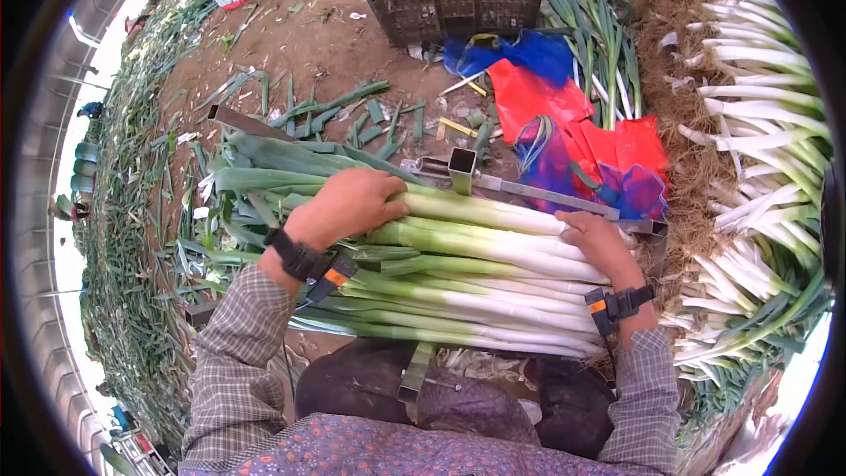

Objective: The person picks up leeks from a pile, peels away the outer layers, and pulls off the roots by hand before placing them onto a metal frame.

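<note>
Several leeks point(493, 291) lie side by side across a metal frame point(551, 192) in front of me, green leaves to the left and white ends to the right. My left hand point(352, 203) curls over the far leeks where green turns pale, its fingers closed on them. At the white end of the farthest leek point(493, 210) is my right hand point(599, 242), thumb and finger bent against it; its other fingers are partly hidden. Both wrists wear black straps with orange-marked devices.
A plastic crate point(454, 0) stands at the back. Red plastic sheeting point(538, 97) and blue mesh point(555, 57) lie beyond the frame. A long pile of leeks point(758, 115) with roots lines the right side. Cut leaves point(132, 256) litter the ground on the left.
</note>
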